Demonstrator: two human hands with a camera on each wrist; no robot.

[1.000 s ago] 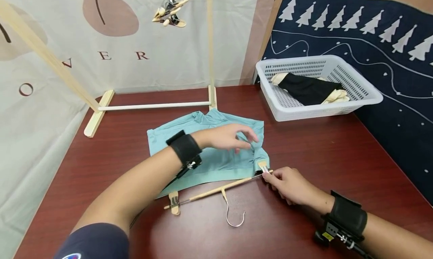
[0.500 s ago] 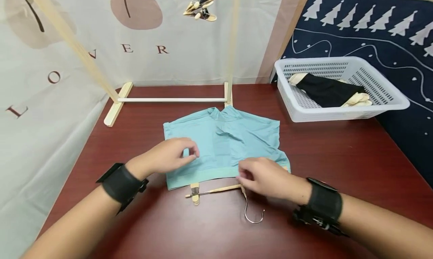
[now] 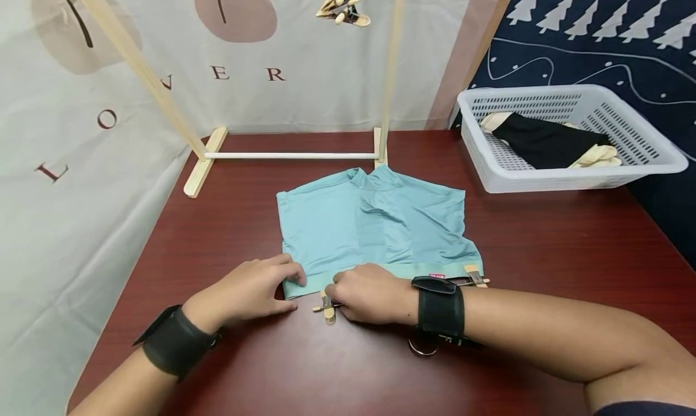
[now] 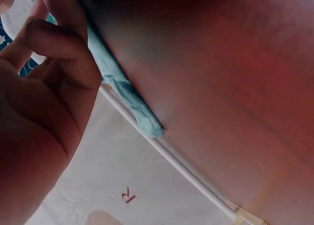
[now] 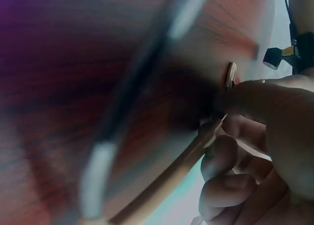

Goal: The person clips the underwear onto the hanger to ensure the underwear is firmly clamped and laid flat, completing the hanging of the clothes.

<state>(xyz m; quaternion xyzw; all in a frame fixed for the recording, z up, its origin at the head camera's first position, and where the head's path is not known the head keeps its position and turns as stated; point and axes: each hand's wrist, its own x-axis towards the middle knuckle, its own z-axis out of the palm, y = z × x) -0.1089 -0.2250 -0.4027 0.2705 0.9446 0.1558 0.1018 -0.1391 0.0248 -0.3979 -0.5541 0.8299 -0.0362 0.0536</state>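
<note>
Light-blue boxer briefs (image 3: 331, 223) lie flat on the table, with the waistband and its small red label (image 3: 437, 276) toward me. A wooden clip hanger runs along that band, its right clip (image 3: 475, 274) on the band's right end. My right hand (image 3: 372, 292) pinches the hanger's bar (image 5: 167, 185) beside the left clip (image 3: 328, 312), which is right at the hem. The forearm hides most of the bar; part of the hook (image 3: 423, 346) shows below it. My left hand (image 3: 252, 289) is at the waistband's left corner, fingers bent over the edge, thumb apart on the table side.
A white plastic basket (image 3: 576, 179) holding a black and cream garment (image 3: 549, 141) stands at the back right. Behind the briefs is a wooden rack with a white lower bar (image 3: 288, 156). More clip hangers (image 3: 345, 2) hang above at the top edge.
My right hand has let go of the right clip and moved left to the left clip. My left hand has drawn back from over the briefs to their near left corner.
</note>
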